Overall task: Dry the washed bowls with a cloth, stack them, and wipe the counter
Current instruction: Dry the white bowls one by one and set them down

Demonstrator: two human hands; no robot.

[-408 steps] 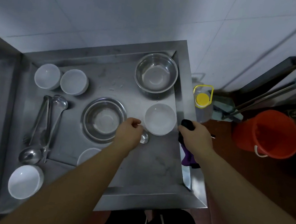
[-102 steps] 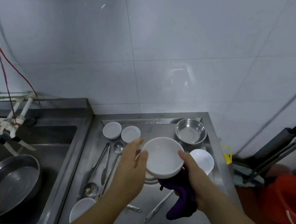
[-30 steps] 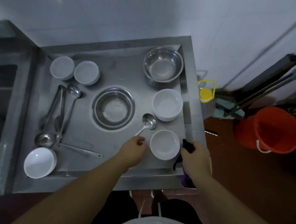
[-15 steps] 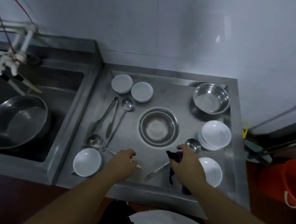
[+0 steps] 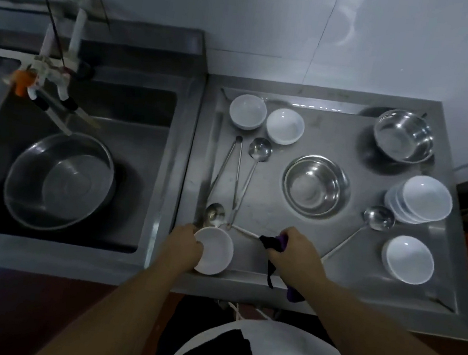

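Grip, left: left hand (image 5: 184,248) is curled onto the near-left rim of a white bowl (image 5: 213,251) at the front-left corner of the steel tabletop (image 5: 283,246); fingers wrap the edge, thumb side hidden, and I cannot tell whether the bowl is lifted or resting.
Grip, right: right hand (image 5: 295,252) is closed round a bunched purple cloth (image 5: 292,290), whose tail hangs past the front lip.
Stack: dried white bowls (image 5: 420,200) are nested at the right edge, leaning a little; a single bowl (image 5: 408,260) sits just in front of them.
Waiting: two small white bowls (image 5: 265,119) stand side by side at the back-left, and two steel bowls, one central (image 5: 313,186) and one at the back-right (image 5: 404,136).
Risk, slip: a one-sided rim pinch on a bowl that is likely wet could let it tip or drop, and it is close to the front lip and the sink (image 5: 80,157).
Risk, clutter: ladles (image 5: 255,150) and tongs (image 5: 228,173) lie just behind the bowl; a thin handle (image 5: 245,231) runs between the hands, so a sweep with bowl or cloth could knock them.
Risk, stack: another bowl set off-centre on the leaning pile might slide it toward the right edge.
Risk, cloth: the hanging tail may snag on the lip.
Writing: none readable; no brand or label shows on any item.
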